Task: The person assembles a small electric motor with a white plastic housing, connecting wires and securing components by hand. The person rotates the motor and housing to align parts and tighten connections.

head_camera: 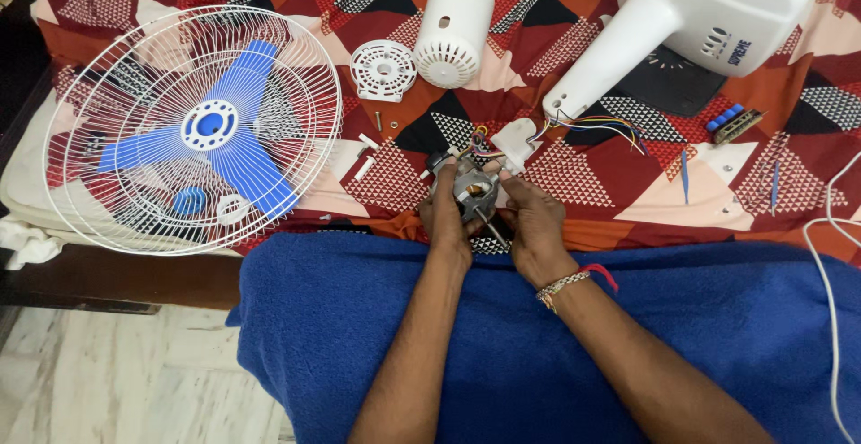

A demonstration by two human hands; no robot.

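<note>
Both hands — left hand (446,215), right hand (531,220) — close their fingers around the fan motor (473,188) at mid-bed, steadying it; its wires (592,126) run far-right to the white stand (619,45).

A white wire fan guard (193,130) with blue blades (211,126) lies on the patterned bedspread (592,184). Right of the guard sit a round white vented plate (384,70) and a white motor cover (456,28). Far right of the guard rests the white fan base (700,22).
</note>
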